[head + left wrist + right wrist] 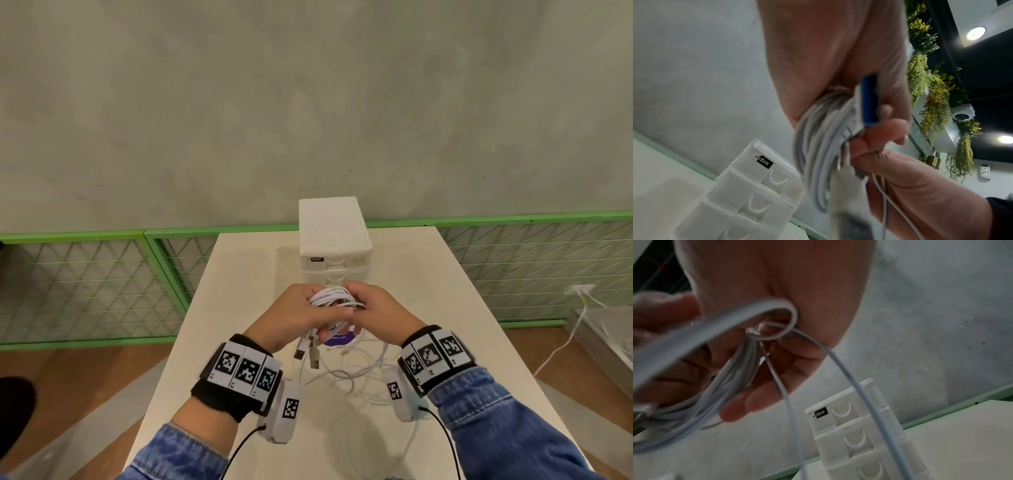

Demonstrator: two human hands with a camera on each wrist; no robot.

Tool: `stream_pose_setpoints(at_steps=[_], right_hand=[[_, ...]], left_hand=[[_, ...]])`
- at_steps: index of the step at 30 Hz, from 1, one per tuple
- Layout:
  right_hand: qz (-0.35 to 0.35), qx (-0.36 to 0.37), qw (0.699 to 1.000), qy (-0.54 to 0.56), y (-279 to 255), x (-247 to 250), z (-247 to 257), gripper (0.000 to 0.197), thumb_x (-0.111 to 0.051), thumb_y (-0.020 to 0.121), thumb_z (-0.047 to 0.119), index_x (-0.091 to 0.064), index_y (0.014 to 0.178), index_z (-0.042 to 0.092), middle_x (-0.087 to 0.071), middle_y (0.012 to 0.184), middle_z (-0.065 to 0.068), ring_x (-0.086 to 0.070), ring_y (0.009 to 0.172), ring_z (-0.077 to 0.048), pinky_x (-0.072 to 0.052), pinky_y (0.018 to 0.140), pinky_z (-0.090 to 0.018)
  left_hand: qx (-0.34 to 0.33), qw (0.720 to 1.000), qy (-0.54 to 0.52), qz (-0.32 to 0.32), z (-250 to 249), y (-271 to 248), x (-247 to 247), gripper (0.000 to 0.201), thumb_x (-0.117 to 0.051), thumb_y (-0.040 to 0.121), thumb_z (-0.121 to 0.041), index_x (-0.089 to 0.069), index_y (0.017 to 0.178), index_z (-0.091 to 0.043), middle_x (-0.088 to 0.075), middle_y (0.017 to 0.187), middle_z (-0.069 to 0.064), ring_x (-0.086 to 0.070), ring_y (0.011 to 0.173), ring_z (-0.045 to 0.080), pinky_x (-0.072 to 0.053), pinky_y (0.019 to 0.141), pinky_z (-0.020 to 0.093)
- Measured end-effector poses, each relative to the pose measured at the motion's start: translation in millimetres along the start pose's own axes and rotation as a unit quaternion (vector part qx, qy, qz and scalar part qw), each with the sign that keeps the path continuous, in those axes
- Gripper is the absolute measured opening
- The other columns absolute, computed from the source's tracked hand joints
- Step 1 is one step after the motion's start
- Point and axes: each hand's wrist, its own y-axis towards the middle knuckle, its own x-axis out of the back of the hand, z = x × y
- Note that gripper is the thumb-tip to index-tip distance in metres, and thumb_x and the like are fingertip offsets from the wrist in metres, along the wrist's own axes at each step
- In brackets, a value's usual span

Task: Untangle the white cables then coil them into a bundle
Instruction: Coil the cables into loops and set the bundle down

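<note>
Both hands meet above the middle of the cream table (445, 308), holding a coil of white cables (334, 297). My left hand (301, 318) grips the coil (818, 146), thumb laid across the loops. My right hand (373, 308) pinches a strand at the coil's right side (774, 316). Two USB plugs (306, 354) hang below the left hand. Loose white cable (363, 371) trails from the coil down onto the table between my wrists. A strand (869, 402) drops from the right hand.
A white plastic mini drawer unit (332, 240) stands just behind the hands. A purple round sticker or disc (337, 339) lies on the table under the hands. Green mesh fencing (85, 284) lines the wall. Another white cord (565, 342) runs on the floor at right.
</note>
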Motion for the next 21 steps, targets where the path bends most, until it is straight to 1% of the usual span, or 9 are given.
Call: stream_pose_setpoints(at_steps=[2,5,7,9,11,13,15,17,21], right_hand=[[-0.018,0.002,1.0,0.022,-1,2,2,0.015,-0.064,0.083,0.007,-0.062,0.098,0.01,-0.062,0.075,0.0,-0.054,0.056,-0.011,-0.044,0.049,-0.019],[-0.042,0.001,0.997,0.067,-3,7,-2,0.018,-0.068,0.081,0.008,-0.065,0.096,0.017,-0.063,0.07,0.007,-0.051,0.051,-0.009,-0.044,0.049,-0.02],[-0.065,0.006,0.994,0.084,-5,11,-8,0.015,-0.062,0.086,0.006,-0.067,0.093,0.018,-0.064,0.069,0.003,-0.05,0.049,-0.01,-0.044,0.052,-0.019],[-0.11,0.012,0.988,0.107,-7,12,-16,0.018,-0.055,0.09,0.004,-0.068,0.089,0.017,-0.063,0.067,-0.001,-0.052,0.048,-0.011,-0.045,0.054,-0.018],[-0.144,0.008,0.981,0.132,-6,10,-22,0.02,-0.054,0.09,0.003,-0.068,0.088,0.016,-0.063,0.066,-0.001,-0.057,0.053,-0.012,-0.05,0.059,-0.02],[-0.152,0.0,0.978,0.144,-5,4,-27,0.022,-0.053,0.091,0.003,-0.069,0.09,0.019,-0.065,0.066,-0.001,-0.062,0.061,-0.016,-0.055,0.066,-0.03],[-0.138,-0.008,0.981,0.135,-4,-4,-32,0.025,-0.051,0.092,0.005,-0.069,0.09,0.022,-0.065,0.066,-0.005,-0.061,0.065,-0.022,-0.053,0.071,-0.04],[-0.121,-0.02,0.98,0.154,-6,-12,-32,0.025,-0.048,0.094,0.006,-0.068,0.09,0.021,-0.062,0.064,-0.007,-0.057,0.059,-0.019,-0.049,0.067,-0.035],[-0.121,-0.045,0.968,0.213,-7,-22,-29,0.023,-0.045,0.097,0.012,-0.067,0.092,0.016,-0.047,0.051,-0.002,-0.04,0.039,-0.012,-0.034,0.043,-0.02]], left_hand=[[-0.012,0.999,-0.016,-0.037,2,1,-1,0.016,-0.072,0.083,-0.017,-0.071,0.091,-0.003,-0.059,0.058,0.01,-0.051,0.044,0.014,-0.042,0.045,0.021],[-0.024,0.994,-0.087,-0.065,1,1,2,0.017,-0.064,0.087,-0.021,-0.073,0.091,-0.007,-0.052,0.054,0.005,-0.045,0.041,0.011,-0.038,0.043,0.019],[-0.019,0.984,-0.165,-0.066,-3,2,9,0.02,-0.061,0.085,-0.027,-0.073,0.071,-0.019,-0.04,0.048,-0.003,-0.035,0.038,0.009,-0.03,0.042,0.018],[-0.012,0.976,-0.209,-0.062,-7,2,13,0.03,-0.058,0.083,-0.031,-0.063,0.054,-0.022,-0.03,0.049,-0.004,-0.027,0.037,0.008,-0.022,0.043,0.02],[-0.015,0.971,-0.233,-0.053,-10,0,11,0.031,-0.055,0.084,-0.031,-0.054,0.055,-0.021,-0.027,0.049,-0.004,-0.025,0.037,0.008,-0.019,0.045,0.022],[-0.026,0.965,-0.255,-0.05,-13,0,6,0.029,-0.052,0.085,-0.032,-0.044,0.063,-0.016,-0.027,0.048,-0.005,-0.024,0.036,0.007,-0.017,0.048,0.024],[-0.042,0.959,-0.275,-0.055,-16,1,3,0.029,-0.05,0.085,-0.035,-0.037,0.069,-0.014,-0.028,0.047,-0.006,-0.024,0.035,0.006,-0.016,0.05,0.026],[-0.052,0.95,-0.302,-0.063,-19,2,3,0.029,-0.049,0.084,-0.037,-0.038,0.072,-0.013,-0.028,0.046,-0.007,-0.024,0.034,0.005,-0.014,0.052,0.028],[-0.062,0.937,-0.336,-0.073,-24,1,6,0.03,-0.048,0.085,-0.039,-0.041,0.073,-0.013,-0.027,0.045,-0.008,-0.023,0.033,0.005,-0.014,0.052,0.027]])
